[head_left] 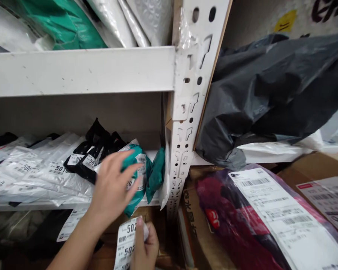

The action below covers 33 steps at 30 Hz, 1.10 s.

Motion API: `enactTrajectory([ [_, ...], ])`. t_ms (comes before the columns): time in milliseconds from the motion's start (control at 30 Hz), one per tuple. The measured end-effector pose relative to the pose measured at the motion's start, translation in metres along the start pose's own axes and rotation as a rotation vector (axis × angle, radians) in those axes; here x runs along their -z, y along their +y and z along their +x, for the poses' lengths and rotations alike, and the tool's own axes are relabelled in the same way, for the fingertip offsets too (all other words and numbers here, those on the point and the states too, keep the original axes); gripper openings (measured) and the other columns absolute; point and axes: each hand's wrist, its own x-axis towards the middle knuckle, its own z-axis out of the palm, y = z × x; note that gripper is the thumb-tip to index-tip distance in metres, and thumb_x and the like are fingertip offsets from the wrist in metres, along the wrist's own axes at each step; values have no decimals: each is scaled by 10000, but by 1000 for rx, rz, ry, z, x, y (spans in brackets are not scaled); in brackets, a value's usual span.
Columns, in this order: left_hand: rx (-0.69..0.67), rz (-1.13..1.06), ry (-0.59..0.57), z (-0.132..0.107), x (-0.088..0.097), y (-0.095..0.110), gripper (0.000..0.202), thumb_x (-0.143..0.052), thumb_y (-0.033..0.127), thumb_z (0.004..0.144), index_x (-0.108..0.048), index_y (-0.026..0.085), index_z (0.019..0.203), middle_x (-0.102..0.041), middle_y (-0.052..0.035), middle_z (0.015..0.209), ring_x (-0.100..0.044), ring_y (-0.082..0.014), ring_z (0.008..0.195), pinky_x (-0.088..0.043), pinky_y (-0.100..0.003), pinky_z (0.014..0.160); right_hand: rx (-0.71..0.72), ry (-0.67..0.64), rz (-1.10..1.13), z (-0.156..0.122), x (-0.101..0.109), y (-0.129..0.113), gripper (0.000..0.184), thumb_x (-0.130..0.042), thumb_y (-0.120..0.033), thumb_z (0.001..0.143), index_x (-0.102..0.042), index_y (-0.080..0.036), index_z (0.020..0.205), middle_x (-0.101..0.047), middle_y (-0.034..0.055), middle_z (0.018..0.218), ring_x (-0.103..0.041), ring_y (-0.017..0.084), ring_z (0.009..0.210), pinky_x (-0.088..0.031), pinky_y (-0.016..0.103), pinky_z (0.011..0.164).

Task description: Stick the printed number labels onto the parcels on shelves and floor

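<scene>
My left hand [112,186] reaches onto the lower shelf with its fingers stretched out, open, the fingertips resting on a teal plastic parcel [140,162] with a white label. A second teal parcel [157,174] leans beside it against the shelf post. Low in the view, my right hand [145,248] is closed on a white label slip [125,240] printed with numbers starting "502", thumb pressed on its upper edge.
Black parcels [97,148] and several white labelled parcels [39,168] lie along the shelf. A white perforated upright [190,93] divides the shelving. To the right are a crumpled black bag [270,93], a maroon parcel [228,225] and cardboard boxes [312,165].
</scene>
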Motion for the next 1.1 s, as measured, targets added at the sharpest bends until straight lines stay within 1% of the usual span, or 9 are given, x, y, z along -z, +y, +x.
enactTrajectory([
  [67, -197, -116, -276, 22, 0, 16, 315, -555, 206, 805, -603, 239, 1114, -489, -81, 1334, -411, -261, 1266, -375, -436, 1044, 103, -18, -28, -3, 9, -4, 409, -625, -559, 762, -512, -187, 636, -516, -50, 546, -477, 99, 519, -417, 196, 485],
  [167, -187, -66, -479, 50, -9, 27, 257, -629, 249, 710, -615, 203, 963, -616, -76, 1064, -548, -278, 1056, -434, -458, 953, 193, -88, -121, -1, 8, -23, 359, -591, -543, 795, -600, -184, 803, -646, 2, 707, -585, 142, 658, -486, 228, 581],
  [300, -142, 111, -447, 57, -19, 16, 192, -615, 367, 744, -606, 175, 735, -600, -82, 830, -560, -307, 911, -471, -472, 830, 158, -199, -105, 12, -8, -52, 364, -623, -521, 772, -630, -177, 890, -713, 40, 847, -644, 175, 778, -526, 278, 707],
  [433, -120, -8, -354, 42, -21, -7, 185, -489, 273, 816, -612, 139, 851, -528, -170, 1252, -476, -314, 1159, -428, -446, 965, 60, -229, 73, 25, -30, -70, 496, -711, -498, 687, -618, -167, 1045, -723, 92, 1015, -664, 225, 929, -521, 352, 836],
  [533, -174, -236, -487, 35, -21, -28, 326, -402, 118, 784, -604, 194, 1028, -578, -72, 1240, -494, -231, 1153, -424, -392, 970, -17, -210, 232, 33, -45, -77, 519, -744, -494, 645, -638, -149, 1017, -735, 112, 983, -684, 241, 888, -536, 370, 803],
  [633, -121, -416, -589, 36, -18, -42, 296, -371, 163, 834, -655, 232, 881, -667, -16, 997, -563, -195, 994, -436, -353, 913, -41, -217, 289, 39, -55, -79, 472, -725, -521, 656, -673, -133, 921, -747, 101, 859, -694, 234, 788, -548, 357, 733],
  [733, -53, -493, -618, 39, -15, -45, 310, -361, 312, 915, -648, 230, 831, -668, -16, 951, -572, -186, 942, -435, -325, 870, 4, -171, 209, 46, -59, -77, 449, -714, -530, 658, -689, -132, 864, -749, 92, 833, -691, 230, 778, -543, 339, 721],
  [933, -144, -301, -644, 37, -17, -43, 216, -473, 391, 895, -625, 242, 858, -645, -3, 933, -544, -196, 926, -402, -323, 837, 32, -82, 71, 50, -62, -78, 437, -677, -566, 656, -679, -136, 740, -740, 81, 735, -676, 217, 714, -526, 302, 658],
  [1100, -144, -248, -644, 33, -22, -46, 222, -494, 441, 881, -604, 248, 872, -610, -10, 1037, -514, -215, 1001, -378, -339, 878, 89, -178, 140, 44, -59, -73, 404, -638, -529, 727, -676, -143, 838, -742, 72, 827, -674, 208, 794, -529, 308, 733],
])
